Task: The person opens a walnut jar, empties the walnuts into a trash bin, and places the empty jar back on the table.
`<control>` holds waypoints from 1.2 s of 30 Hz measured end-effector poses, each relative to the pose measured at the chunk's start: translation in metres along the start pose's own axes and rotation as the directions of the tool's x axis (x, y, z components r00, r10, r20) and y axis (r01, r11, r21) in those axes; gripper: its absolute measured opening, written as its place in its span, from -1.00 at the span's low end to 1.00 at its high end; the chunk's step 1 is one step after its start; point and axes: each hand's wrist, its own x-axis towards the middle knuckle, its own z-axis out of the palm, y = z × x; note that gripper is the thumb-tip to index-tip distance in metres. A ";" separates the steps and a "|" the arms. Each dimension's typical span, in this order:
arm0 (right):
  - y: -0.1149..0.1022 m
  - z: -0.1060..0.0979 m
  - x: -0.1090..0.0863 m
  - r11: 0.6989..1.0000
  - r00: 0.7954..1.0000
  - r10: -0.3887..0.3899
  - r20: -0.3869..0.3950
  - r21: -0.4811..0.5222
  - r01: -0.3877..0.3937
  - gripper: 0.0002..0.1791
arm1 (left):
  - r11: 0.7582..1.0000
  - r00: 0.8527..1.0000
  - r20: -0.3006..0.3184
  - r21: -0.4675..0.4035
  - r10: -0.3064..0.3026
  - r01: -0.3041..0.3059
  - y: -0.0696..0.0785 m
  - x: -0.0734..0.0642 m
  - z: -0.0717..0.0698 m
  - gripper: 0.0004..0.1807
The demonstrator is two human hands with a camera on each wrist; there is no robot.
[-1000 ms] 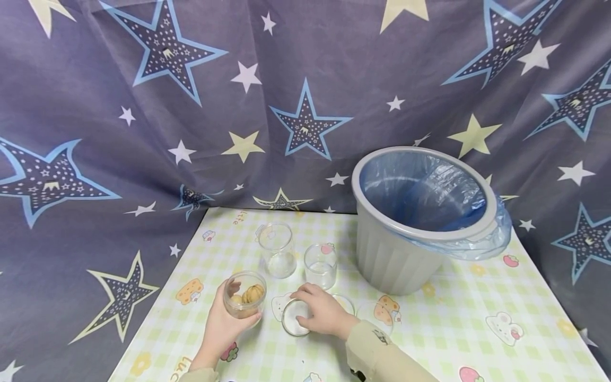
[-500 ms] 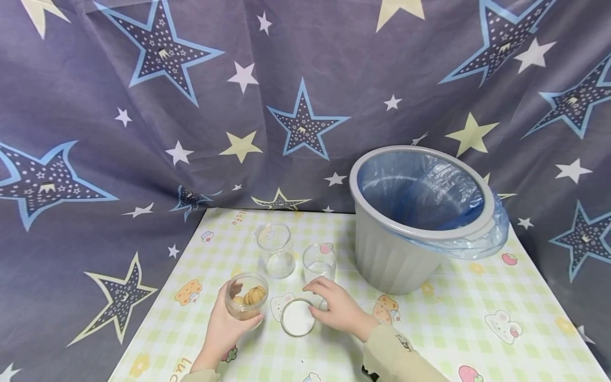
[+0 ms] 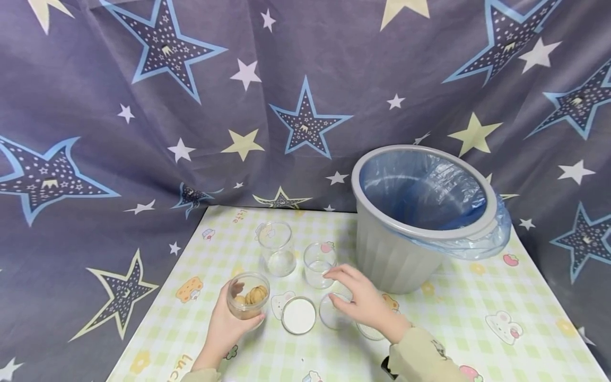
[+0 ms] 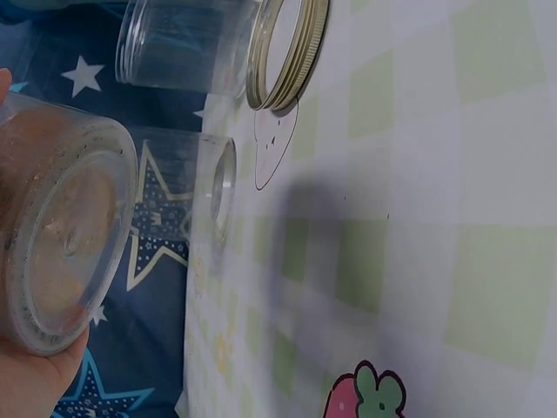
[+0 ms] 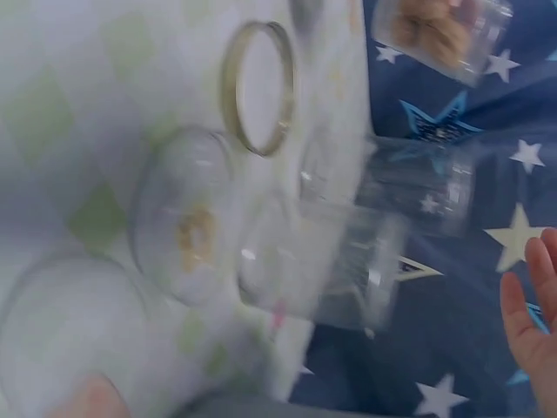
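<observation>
My left hand grips a clear jar without a lid, raised above the table. Several round tan pieces lie inside it. In the left wrist view the jar's base faces the camera. My right hand hovers with loosely bent, parted fingers over a clear round lid, and nothing shows between them. Left of that lid, a white lid with a gold rim lies on the cloth. Another clear lid is partly hidden under the right wrist.
Behind the lids stand an empty taller clear jar and an empty shorter one. A large grey bin with a blue liner stands at back right. Checked cloth covers the table, against a starred curtain.
My right hand has left the gold-rimmed lid and moved right, over the clear lid. The gold-rimmed lid stays on the table. The left hand keeps its jar almost in place.
</observation>
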 end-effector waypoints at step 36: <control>0.036 -0.224 -0.003 0.886 0.999 -0.040 0.033 -0.462 0.051 -0.20 | 1.000 1.000 0.011 0.010 -0.006 0.006 0.000 0.005 0.003 0.13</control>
